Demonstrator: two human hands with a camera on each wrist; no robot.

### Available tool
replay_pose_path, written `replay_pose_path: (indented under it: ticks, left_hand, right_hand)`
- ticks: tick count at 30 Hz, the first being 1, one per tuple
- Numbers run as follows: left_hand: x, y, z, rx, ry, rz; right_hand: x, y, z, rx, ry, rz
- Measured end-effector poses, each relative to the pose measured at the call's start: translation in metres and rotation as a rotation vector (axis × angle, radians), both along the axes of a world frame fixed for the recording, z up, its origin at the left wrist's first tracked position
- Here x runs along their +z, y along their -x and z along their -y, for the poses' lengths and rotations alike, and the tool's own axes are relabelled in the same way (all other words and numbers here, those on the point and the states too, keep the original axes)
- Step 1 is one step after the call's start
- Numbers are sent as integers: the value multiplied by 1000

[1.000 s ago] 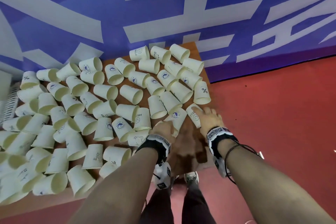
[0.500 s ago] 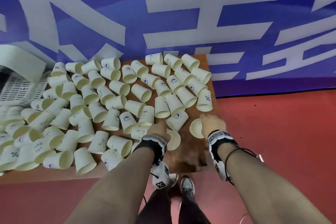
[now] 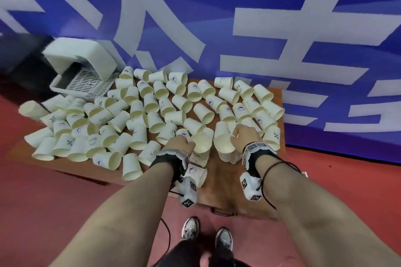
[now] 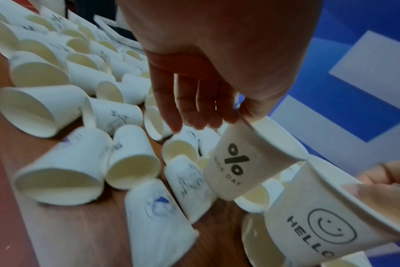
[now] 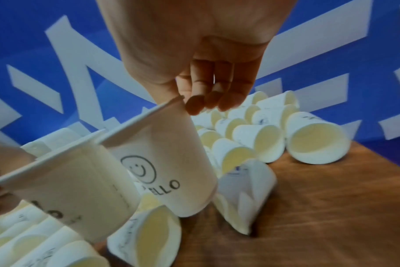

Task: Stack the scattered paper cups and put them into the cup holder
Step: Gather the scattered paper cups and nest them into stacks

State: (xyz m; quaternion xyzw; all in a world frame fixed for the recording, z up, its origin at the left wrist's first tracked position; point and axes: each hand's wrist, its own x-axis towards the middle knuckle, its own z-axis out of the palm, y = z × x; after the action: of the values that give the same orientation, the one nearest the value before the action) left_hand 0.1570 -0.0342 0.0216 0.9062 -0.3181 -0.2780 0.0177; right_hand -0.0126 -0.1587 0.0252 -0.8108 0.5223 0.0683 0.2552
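Observation:
Many white paper cups (image 3: 152, 119) lie on their sides across a wooden table (image 3: 225, 182). My left hand (image 3: 180, 143) pinches the rim of a "% NICE DAY" cup (image 4: 237, 162) between thumb and fingers, mouth up, just above the table. My right hand (image 3: 244, 134) pinches the rim of a smiley "HELLO" cup (image 5: 169, 171) the same way. The two held cups (image 3: 200, 143) (image 3: 224, 144) hang side by side, rims nearly touching. A white cup holder (image 3: 86, 63) with a slotted tray stands at the table's far left.
A blue wall with large white characters (image 3: 260, 50) rises right behind the table. Red floor (image 3: 336, 169) surrounds it, and my shoes (image 3: 191, 227) stand at the near edge. Bare wood shows at the near right corner.
Both hands went from reaching onto lying cups to each lifting one by its rim, mouth up. The head view swung left, bringing the cup holder into sight.

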Motion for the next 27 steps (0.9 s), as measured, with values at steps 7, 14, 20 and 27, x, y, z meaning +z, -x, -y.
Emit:
replay_pose_path:
  ticks: [7, 14, 20, 27]
  left_hand:
    - [12, -95, -73, 162, 75, 14]
    - [8, -210, -165, 200, 88, -40]
    - [19, -316, -250, 284, 133, -37]
    - [12, -393, -311, 417, 176, -62]
  right_hand:
    - [20, -112, -48, 195, 22, 42]
    - [23, -244, -123, 309, 22, 31]
    - [27, -358, -206, 398, 52, 105]
    - [26, -451, -252, 511, 52, 59]
